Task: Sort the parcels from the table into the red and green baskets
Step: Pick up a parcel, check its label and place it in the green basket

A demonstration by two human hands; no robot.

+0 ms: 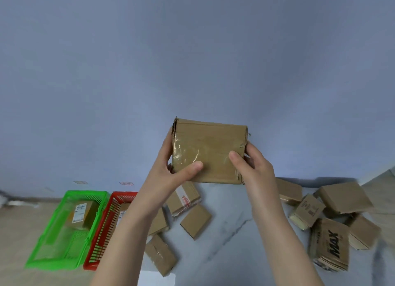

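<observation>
So both hands were on one brown cardboard parcel (pixel 208 151), held up off the table (pixel 230 232) in front of the pale blue wall (pixel 192 50), taped face toward the camera. The left hand (pixel 171 172) gripped its left edge with the thumb pressed flat on the shiny tape. The right hand (pixel 254 168) gripped the right edge the same way — thumb on the front, the other fingers wrapped round behind the box, where I couldn't see much of them. Down on the beige surface left of the table sat the green basket (pixel 85 192), with the red basket (pixel 124 193) just beside it on its right. The green one had a labelled parcel (pixel 82 215) in it, and the red one had a box in it too, half hidden by the left forearm. The rest were scattered on the marble-look table — a few small boxes (pixel 195 220) under the left arm, and a heap at the right including a MAX box (pixel 331 245).
</observation>
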